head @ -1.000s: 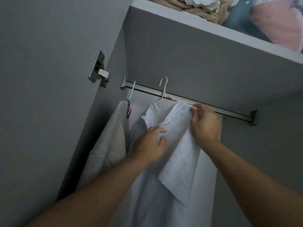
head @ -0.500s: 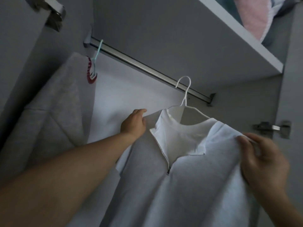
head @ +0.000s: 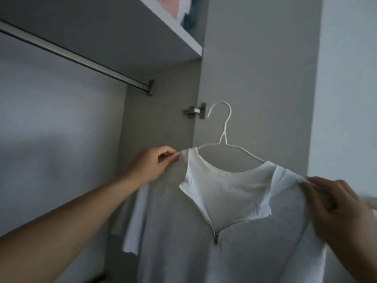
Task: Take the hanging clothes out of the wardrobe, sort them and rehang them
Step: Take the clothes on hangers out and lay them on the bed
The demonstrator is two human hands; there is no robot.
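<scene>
Grey wardrobe walls fill the frame, the rail [head: 81,59] running bare across the upper left. At centre, off the rail, a grey zip top [head: 204,242] hangs on a white hanger [head: 224,137]; left hand [head: 155,166] pinches one shoulder, right hand [head: 336,205] grips the other.

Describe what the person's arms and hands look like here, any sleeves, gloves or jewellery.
Both forearms are bare, with no sleeve in view. The left hand and the right hand wear no gloves, and no ring, watch or bracelet shows. The right hand is slightly blurred, so small details there are hard to tell.
</scene>
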